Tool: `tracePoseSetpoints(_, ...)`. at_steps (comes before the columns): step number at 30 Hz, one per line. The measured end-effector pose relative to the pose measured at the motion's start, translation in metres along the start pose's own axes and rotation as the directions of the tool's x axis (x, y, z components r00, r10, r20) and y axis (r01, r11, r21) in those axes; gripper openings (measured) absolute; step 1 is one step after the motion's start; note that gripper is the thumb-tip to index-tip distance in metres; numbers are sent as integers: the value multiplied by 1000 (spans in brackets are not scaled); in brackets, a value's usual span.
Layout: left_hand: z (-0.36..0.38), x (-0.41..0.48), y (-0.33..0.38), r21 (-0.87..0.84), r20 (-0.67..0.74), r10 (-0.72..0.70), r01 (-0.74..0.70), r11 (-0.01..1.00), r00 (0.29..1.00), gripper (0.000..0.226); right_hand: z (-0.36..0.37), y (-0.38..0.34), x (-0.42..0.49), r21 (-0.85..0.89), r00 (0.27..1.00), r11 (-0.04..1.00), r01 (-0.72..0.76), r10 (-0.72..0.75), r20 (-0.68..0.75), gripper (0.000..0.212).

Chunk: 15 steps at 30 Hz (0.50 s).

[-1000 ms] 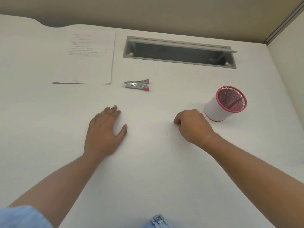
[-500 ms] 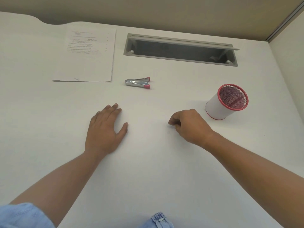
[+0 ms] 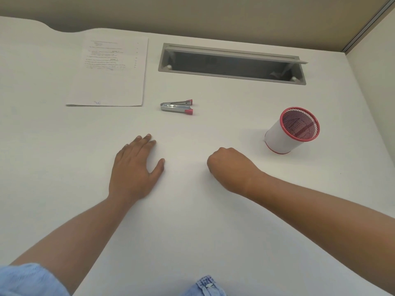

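My left hand [image 3: 133,167] lies flat on the white desk [image 3: 192,231], fingers straight and together, thumb spread. My right hand [image 3: 232,167] rests on the desk to its right with its fingers curled under; nothing shows in it. A small silver stapler with red ends [image 3: 177,106] lies on its side beyond both hands, apart from them. A printed sheet of paper [image 3: 113,73] lies at the back left. A white pen cup with a red mesh inside and red rim [image 3: 292,130] stands to the right of my right hand.
A grey open cable tray slot [image 3: 233,64] is sunk into the desk at the back. A beige partition wall runs behind the desk and along its right side. A blue sleeve and blue denim show at the bottom edge.
My right hand has drawn its fingers further under and shifted slightly left and towards me. My left hand has stayed flat in place.
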<state>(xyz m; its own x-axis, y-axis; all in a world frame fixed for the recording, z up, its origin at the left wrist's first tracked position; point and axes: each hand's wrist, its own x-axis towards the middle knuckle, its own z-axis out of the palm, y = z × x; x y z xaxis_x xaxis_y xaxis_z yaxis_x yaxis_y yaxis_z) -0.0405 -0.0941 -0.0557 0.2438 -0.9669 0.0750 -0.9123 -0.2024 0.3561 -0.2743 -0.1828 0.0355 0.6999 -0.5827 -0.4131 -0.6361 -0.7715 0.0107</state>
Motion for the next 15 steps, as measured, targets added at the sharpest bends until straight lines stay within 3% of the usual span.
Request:
tracePoseSetpoints(10, -1, -1, 0, -4, 7, -5, 5, 1000, 1000, 63, 14, -3, 11, 14, 986, 990, -140, 140, -93, 31)
tracePoseSetpoints(13, -1, 0, 1, -5, 9, -5, 5, 1000, 1000, 63, 20, 8, 14, 288, 967, 933, -215, 245, -73, 12)
tracePoseSetpoints(15, -1, 0, 1, -2, 10, -5, 5, 1000, 1000, 63, 13, 20, 8, 561, 931, 774, -293, 365, -18, 10)
